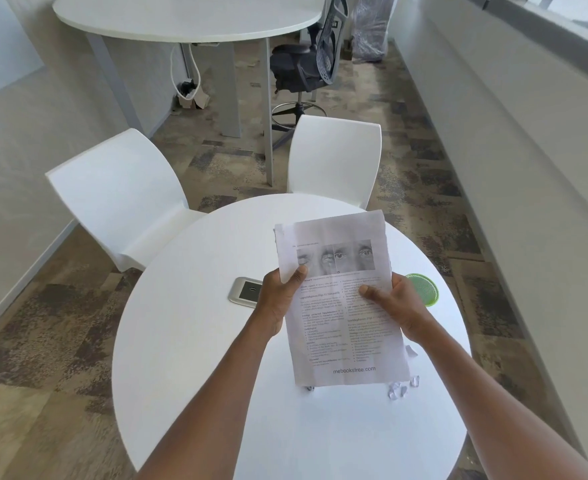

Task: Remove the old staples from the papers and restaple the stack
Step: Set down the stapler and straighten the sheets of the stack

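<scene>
Fingers of both hands are curled round the printed papers point(337, 306), held up above the round white table point(188, 341). On the left hand point(278, 299) the thumb presses flat on the sheet's left edge, just under the photographs of eyes; the right hand point(398, 308) pinches the right edge, thumb laid across the text. Behind that hand a green round lid point(424, 289) lies on the table. Small torn paper scraps point(401, 389) sit below the page's lower right corner. A grey power socket point(245, 292) is set into the tabletop, just left of the left hand.
</scene>
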Available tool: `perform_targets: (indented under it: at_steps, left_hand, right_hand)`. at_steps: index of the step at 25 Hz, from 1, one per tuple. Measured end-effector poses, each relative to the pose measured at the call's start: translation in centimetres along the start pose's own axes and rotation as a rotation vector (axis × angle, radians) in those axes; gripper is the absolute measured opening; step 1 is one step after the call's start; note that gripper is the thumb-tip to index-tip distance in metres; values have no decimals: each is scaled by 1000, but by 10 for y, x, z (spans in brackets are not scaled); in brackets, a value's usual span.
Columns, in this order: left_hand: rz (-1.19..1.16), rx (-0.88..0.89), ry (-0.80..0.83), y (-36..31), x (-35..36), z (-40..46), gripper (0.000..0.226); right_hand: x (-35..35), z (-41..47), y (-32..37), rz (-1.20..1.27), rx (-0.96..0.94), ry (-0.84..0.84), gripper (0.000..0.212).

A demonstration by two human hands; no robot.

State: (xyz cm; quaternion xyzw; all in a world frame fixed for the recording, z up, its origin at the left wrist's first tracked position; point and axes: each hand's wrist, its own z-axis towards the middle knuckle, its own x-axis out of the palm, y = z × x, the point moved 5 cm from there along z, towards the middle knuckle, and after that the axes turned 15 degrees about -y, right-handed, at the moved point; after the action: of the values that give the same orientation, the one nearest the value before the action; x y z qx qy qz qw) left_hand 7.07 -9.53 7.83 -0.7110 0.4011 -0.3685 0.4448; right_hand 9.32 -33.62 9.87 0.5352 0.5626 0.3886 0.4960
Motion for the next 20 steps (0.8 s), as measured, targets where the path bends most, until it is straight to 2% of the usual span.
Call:
perform_targets:
  at_steps: [4,7,11,14,16,17,19,20]
  left_hand:
    - [-27,-62,-2,4,-5,-2,34]
    - [86,-29,1,5,-3,-2,24]
    - [88,-35,27,9,12,-8,33]
    - [122,-110,-117,37,6,-9,42]
    - [474,-66,-230,68,-9,-10,28]
    - [704,-38,-220,87,-12,-14,24]
    - [1046,-24,-148,121,-14,-27,36]
    - [1125,-18,-121,135,-13,-34,46]
  right_hand:
    - [1,1,1,11,15,14,17]
    - [-2,0,-1,0,24,12,20]
    - [-24,1,-6,30,34,-20,21]
    - [-61,5,-14,22,45,-70,31]
    - [-85,6,-21,18,66,-99,33]
    - [-97,5,-25,20,77,-107,32]
    - [-112,2,-33,1,96,-118,34]
    - [-118,1,-38,-17,107,-118,35]
